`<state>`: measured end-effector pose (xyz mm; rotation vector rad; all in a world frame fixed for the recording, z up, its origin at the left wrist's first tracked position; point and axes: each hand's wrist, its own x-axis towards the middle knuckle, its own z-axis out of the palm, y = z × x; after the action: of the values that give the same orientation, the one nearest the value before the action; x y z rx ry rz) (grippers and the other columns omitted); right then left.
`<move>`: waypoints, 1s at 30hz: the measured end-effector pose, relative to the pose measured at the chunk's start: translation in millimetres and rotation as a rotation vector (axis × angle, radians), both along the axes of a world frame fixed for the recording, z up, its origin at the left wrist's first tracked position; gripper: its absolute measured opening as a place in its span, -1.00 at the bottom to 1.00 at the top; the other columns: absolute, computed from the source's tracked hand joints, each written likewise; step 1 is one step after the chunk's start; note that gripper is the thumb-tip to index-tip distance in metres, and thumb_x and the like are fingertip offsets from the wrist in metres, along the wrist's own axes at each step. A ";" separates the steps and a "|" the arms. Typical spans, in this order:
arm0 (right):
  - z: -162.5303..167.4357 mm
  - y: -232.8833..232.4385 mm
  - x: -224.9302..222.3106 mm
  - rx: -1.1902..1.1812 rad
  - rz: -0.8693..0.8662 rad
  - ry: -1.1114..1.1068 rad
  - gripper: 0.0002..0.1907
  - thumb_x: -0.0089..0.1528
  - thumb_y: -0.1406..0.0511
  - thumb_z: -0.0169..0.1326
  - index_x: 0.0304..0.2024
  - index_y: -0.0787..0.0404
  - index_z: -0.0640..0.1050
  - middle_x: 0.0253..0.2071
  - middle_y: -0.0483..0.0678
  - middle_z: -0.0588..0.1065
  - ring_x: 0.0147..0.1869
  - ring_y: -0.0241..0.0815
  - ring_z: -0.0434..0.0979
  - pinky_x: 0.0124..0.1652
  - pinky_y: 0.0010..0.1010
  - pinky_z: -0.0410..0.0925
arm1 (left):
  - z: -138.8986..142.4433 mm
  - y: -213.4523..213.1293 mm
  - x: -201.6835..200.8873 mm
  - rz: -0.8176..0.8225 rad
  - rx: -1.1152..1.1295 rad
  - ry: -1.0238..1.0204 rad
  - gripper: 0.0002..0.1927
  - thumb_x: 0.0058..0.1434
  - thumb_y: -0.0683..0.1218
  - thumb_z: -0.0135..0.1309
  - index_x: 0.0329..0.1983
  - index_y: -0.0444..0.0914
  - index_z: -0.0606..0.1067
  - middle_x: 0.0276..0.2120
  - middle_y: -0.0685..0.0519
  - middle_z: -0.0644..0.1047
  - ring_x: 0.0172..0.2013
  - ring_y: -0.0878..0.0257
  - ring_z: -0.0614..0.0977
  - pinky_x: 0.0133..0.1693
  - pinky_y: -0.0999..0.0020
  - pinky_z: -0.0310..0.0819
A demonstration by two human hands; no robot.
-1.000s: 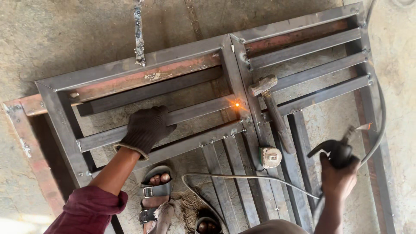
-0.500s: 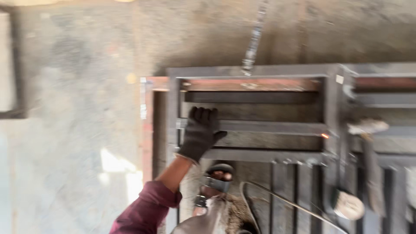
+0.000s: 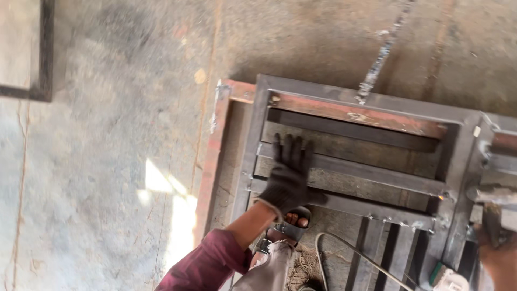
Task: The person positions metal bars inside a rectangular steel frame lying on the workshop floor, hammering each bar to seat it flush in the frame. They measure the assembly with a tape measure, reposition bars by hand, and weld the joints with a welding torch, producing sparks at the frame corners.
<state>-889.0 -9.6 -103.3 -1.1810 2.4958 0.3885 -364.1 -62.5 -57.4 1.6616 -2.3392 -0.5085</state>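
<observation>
A grey steel frame point(image 3: 371, 102) with crossbars lies flat on the concrete floor. My left hand point(image 3: 288, 175), in a black glove, rests flat with fingers spread on two of the crossbars near the frame's left end. A small weld spot point(image 3: 442, 198) still glows orange at a joint further right. My right hand point(image 3: 498, 264) shows only partly at the bottom right corner, blurred, just below a hammer point(image 3: 490, 196) lying on the frame. Whether it holds anything is hidden.
A rusty red bar point(image 3: 207, 178) runs along the frame's left side. A thin cable point(image 3: 350, 248) curves across the lower bars, near a small white and green object point(image 3: 447, 277). My sandalled foot point(image 3: 293, 221) stands inside the frame. A black frame point(image 3: 43, 54) lies at the far left.
My view has swung left, so the frame now sits right of centre. The left hand stays on the crossbars. The right hand and its welding holder have slipped mostly out of view.
</observation>
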 end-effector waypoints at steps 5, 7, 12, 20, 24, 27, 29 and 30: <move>11.9 -37.0 -2.2 -0.052 0.069 0.001 -0.19 0.32 -0.17 0.12 0.37 0.26 0.40 0.07 0.25 0.47 -0.03 0.12 0.52 -0.14 -0.04 0.39 | 23.6 -13.9 -31.1 -0.127 0.158 -0.085 0.49 -0.20 0.66 0.11 0.47 -0.48 -0.03 0.40 -0.52 0.04 0.41 -0.46 -0.06 0.33 -0.44 -0.43; 20.2 -53.4 -18.0 -0.117 0.085 -0.033 -0.18 0.33 -0.18 0.10 0.38 0.26 0.39 0.08 0.24 0.46 -0.04 0.11 0.52 -0.15 -0.05 0.39 | 8.5 -26.7 -62.6 -0.102 0.307 -0.107 0.28 -0.10 0.56 0.12 0.42 -0.43 0.14 0.29 -0.37 0.27 0.34 -0.32 0.20 0.41 -0.38 -0.20; 82.2 -120.6 9.0 -0.215 0.225 -0.187 -0.16 0.36 -0.21 0.06 0.40 0.27 0.38 0.09 0.24 0.44 -0.05 0.06 0.51 -0.17 -0.09 0.39 | -36.3 -44.1 -124.8 -0.051 0.119 -0.269 -0.35 0.17 0.16 0.13 0.14 -0.41 0.39 -0.04 -0.33 0.51 0.05 -0.25 0.55 0.11 -0.22 0.41; 122.8 -214.0 244.4 0.251 0.341 -0.516 -0.14 0.21 -0.35 -0.26 0.49 -0.27 0.27 -0.26 0.15 0.57 -0.30 0.05 0.64 -0.32 -0.03 0.54 | -57.1 -53.9 -146.8 0.131 -0.233 -0.325 -0.81 0.34 -0.11 -0.07 -0.13 -0.34 0.44 -0.18 -0.32 0.55 -0.06 -0.25 0.66 -0.13 -0.10 0.64; 72.8 -218.5 289.9 0.294 0.628 -0.603 -0.11 0.24 -0.36 -0.27 0.43 -0.05 0.28 -0.17 0.14 0.53 -0.23 -0.02 0.61 -0.31 -0.06 0.53 | -54.6 -56.6 -151.1 0.346 0.121 0.416 -0.82 0.23 -0.10 0.02 -0.22 -0.33 0.49 -0.30 -0.23 0.57 -0.21 -0.06 0.64 -0.18 -0.02 0.65; 59.0 -218.7 282.0 0.344 0.817 -0.499 -0.08 0.27 -0.36 -0.26 0.42 0.08 0.26 -0.06 0.20 0.51 -0.14 -0.06 0.59 -0.27 -0.06 0.51 | -51.8 -54.8 -157.8 0.433 0.192 0.756 -0.80 0.16 -0.10 0.08 -0.24 -0.33 0.51 -0.32 -0.20 0.57 -0.28 0.02 0.63 -0.23 0.04 0.65; 62.2 -217.0 269.1 0.451 0.670 -0.459 -0.04 0.21 -0.37 -0.30 0.45 0.03 0.23 -0.10 0.16 0.55 -0.15 -0.06 0.62 -0.27 -0.06 0.55 | -52.7 -54.3 -162.9 0.433 -0.013 0.677 -0.76 0.12 -0.11 0.09 -0.19 -0.34 0.50 -0.23 -0.23 0.56 -0.27 -0.01 0.63 -0.29 0.10 0.65; 65.7 -215.4 261.9 0.417 0.633 -0.468 -0.05 0.21 -0.35 -0.29 0.45 0.05 0.23 -0.13 0.18 0.57 -0.15 0.02 0.65 -0.26 -0.01 0.56 | -54.4 -55.6 -165.9 0.329 -0.017 0.422 -0.80 0.26 -0.09 0.05 -0.18 -0.33 0.51 -0.26 -0.21 0.56 -0.29 0.01 0.63 -0.24 0.08 0.63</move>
<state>-627.1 -225.0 -37.5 -1.6235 1.5178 0.6604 -530.0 -118.0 -111.8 1.6890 -1.7304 -0.6876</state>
